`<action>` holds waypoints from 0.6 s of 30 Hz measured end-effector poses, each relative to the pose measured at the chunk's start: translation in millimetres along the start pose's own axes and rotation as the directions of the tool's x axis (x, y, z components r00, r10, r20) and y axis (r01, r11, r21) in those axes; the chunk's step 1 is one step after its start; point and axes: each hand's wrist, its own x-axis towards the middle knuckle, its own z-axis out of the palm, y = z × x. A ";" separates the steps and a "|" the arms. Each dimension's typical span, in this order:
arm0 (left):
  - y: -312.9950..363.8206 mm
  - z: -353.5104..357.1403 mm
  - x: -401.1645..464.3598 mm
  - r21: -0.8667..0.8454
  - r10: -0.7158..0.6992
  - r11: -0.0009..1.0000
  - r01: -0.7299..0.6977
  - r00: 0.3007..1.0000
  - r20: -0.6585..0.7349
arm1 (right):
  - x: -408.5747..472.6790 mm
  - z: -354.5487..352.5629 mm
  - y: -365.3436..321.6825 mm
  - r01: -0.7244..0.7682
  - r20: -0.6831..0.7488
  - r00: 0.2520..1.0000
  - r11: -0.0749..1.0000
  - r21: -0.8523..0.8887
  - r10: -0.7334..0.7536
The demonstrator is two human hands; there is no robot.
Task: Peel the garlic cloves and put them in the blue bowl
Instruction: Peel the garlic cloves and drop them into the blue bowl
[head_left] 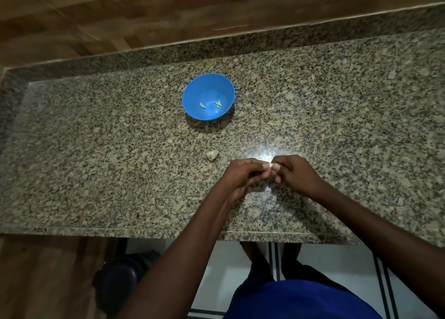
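A blue bowl [190,97] stands on the granite counter, with a few small pale peeled cloves [202,105] lying in its bottom. Nearer to me, my left hand [243,174] and my right hand [296,172] meet fingertip to fingertip. Between them they pinch a small pale garlic clove [271,165], mostly hidden by the fingers. A whitish lump of garlic [212,155] lies on the counter just left of my left hand, between the hands and the bowl.
The speckled granite counter [120,150] runs wide to both sides, with a raised granite back edge and a wooden wall behind. Its front edge lies close below my forearms. A dark round object [120,277] sits on the floor at lower left.
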 end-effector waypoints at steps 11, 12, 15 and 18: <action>-4.2 -1.4 0.8 0.283 0.229 0.932 -0.225 0.973 0.019 | 2.7 -10.3 -5.0 -0.436 0.334 0.892 0.779 0.450 0.306; -4.2 -1.3 0.4 0.367 0.295 0.885 -0.287 0.955 0.036 | 3.6 -9.5 -5.7 -0.490 0.362 0.866 0.733 0.472 0.346; -3.6 -1.9 -2.1 0.466 0.403 0.795 -0.388 0.913 0.072 | 9.0 -12.2 -5.4 -0.657 0.529 0.754 0.445 0.609 0.390; -4.9 -1.6 -2.2 0.422 0.343 0.850 -0.315 0.939 0.010 | 7.9 -14.3 -5.0 -0.644 0.520 0.765 0.472 0.602 0.380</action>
